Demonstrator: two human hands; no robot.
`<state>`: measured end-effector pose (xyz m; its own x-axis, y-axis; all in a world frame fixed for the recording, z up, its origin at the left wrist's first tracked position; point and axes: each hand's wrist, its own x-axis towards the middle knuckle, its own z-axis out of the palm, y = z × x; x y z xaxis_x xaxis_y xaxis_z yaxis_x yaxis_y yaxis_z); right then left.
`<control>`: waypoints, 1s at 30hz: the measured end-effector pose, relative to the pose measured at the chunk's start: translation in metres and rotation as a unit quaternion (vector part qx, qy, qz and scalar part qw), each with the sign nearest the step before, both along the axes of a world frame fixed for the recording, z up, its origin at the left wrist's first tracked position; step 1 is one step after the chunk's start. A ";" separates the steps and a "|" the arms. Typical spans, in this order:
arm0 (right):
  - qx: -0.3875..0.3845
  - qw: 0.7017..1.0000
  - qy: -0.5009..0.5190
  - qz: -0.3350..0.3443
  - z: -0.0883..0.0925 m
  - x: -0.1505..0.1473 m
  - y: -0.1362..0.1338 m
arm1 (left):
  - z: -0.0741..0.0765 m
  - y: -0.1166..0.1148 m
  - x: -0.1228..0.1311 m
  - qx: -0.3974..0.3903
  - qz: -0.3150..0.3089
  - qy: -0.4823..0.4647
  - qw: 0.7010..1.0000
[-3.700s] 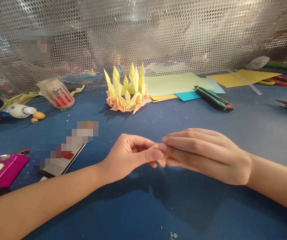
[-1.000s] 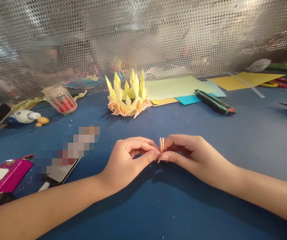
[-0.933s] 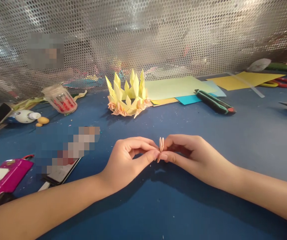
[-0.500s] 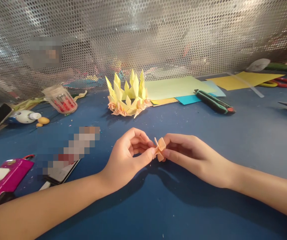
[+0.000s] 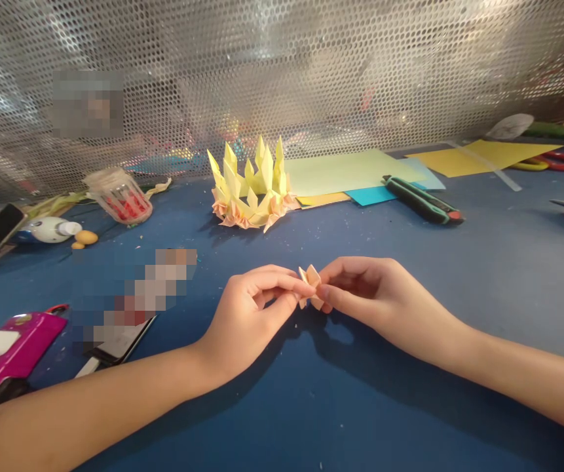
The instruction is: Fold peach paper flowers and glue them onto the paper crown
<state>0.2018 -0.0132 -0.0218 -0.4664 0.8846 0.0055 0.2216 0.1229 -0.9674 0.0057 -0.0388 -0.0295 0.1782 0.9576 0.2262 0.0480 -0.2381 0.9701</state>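
Observation:
A small peach origami flower (image 5: 313, 278) with folded petals is held up above the blue table, between my two hands. My left hand (image 5: 257, 311) pinches it from the left, its index finger reaching across the petals and its thumb below. On the other side, my right hand (image 5: 384, 301) grips the flower's right edge between thumb and fingers. Part of the flower is hidden behind the fingertips. Beyond my hands stands a crown-like ring of folded yellow paper points (image 5: 252, 187) with peach paper flowers around its base.
Paper sheets (image 5: 340, 169) and a utility knife (image 5: 424, 200) lie at the back, before a perforated metal screen (image 5: 282, 72). To the left are a jar with red bits (image 5: 122, 196), a bottle (image 5: 48, 229), a phone (image 5: 124, 341) and a magenta object (image 5: 31, 341). Scissor handles (image 5: 561, 162) are far right.
My left index finger has come forward over the petals. The flower has turned and shifted slightly left, while my right hand stays pinched at its right edge.

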 end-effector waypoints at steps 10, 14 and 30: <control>-0.041 0.998 0.043 0.012 0.000 -0.001 -0.004 | 0.002 -0.004 -0.001 -0.009 0.000 -0.028 1.000; -0.037 0.999 0.034 0.009 0.001 -0.003 -0.006 | 0.000 -0.003 -0.002 -0.025 -0.004 -0.014 1.000; -0.010 0.999 0.013 0.032 -0.001 -0.002 -0.003 | 0.001 -0.003 0.001 -0.040 0.008 -0.007 0.999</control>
<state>0.2000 -0.0167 -0.0232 -0.5225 0.8526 -0.0001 0.1896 0.1161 -0.9750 0.0067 -0.0420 -0.0285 0.1599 0.9754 0.1516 0.0378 -0.1595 0.9865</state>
